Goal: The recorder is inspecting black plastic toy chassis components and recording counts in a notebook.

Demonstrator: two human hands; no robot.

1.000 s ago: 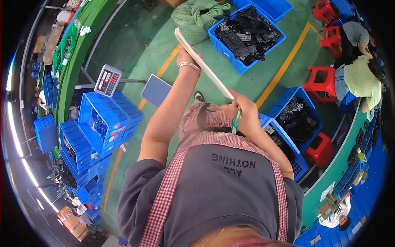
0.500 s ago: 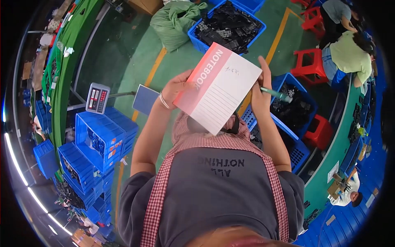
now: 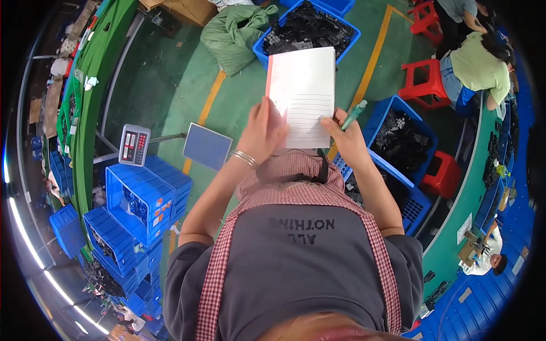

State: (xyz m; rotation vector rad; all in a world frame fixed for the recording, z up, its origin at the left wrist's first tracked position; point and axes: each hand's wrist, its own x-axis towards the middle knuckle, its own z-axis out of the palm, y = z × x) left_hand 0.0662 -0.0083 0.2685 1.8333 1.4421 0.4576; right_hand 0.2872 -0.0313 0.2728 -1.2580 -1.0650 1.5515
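In the head view, the left grip point(image 3: 261, 134), somewhat blurred, is closed on the lower left edge of a notebook point(image 3: 307, 74), with its thumb side over the page. The right grip point(image 3: 350, 142) is curled around a green pen point(image 3: 355, 113), which slants up and to the right, away from the paper; its thumb also presses the notebook's lower right edge, so this hand grasps both things. How the fingers lie beneath the notebook cannot be told.

The notebook is between the two grips, most of it reaching out beyond them. Its page is blank above and lined below, with a red strip along the left side. The near end shows just beyond the checked apron point(image 3: 290, 196); the far end overlaps, in view, a blue crate point(image 3: 348, 48) of black parts. A green sack point(image 3: 233, 40) lies beside that crate.
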